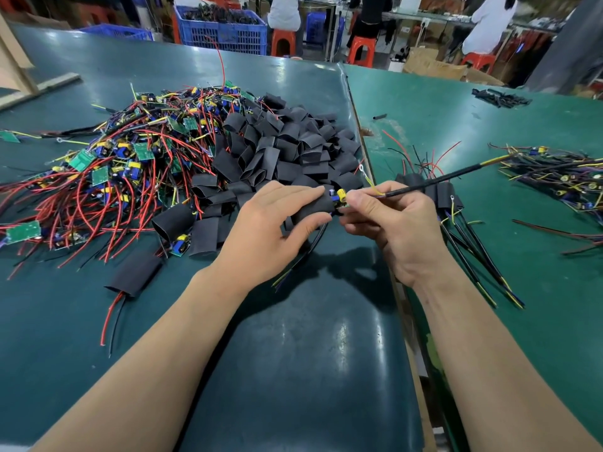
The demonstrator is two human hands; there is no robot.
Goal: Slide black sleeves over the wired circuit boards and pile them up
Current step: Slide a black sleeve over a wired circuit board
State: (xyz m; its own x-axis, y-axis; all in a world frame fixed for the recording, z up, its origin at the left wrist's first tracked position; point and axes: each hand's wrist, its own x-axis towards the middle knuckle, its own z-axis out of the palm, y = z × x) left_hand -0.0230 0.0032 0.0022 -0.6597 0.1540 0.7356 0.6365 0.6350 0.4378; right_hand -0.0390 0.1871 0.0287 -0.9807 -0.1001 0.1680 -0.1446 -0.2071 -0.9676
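My left hand point(274, 230) grips a black sleeve point(315, 208) in front of me. A circuit board point(339, 199) with a yellow part pokes out of the sleeve's right end. My right hand point(391, 223) pinches that board's end and its black cable point(434, 182), which runs up to the right. A big heap of wired boards point(114, 164) with red wires lies at the left. Loose black sleeves point(287, 148) are heaped beside it. Sleeved boards point(447, 197) lie piled just right of my right hand.
Another bundle of wired boards point(554, 174) lies at the far right on the green table point(489, 125). One sleeved board point(133, 272) lies alone at the near left. Blue crates point(225, 27), orange stools point(362, 50) and seated people are behind the tables.
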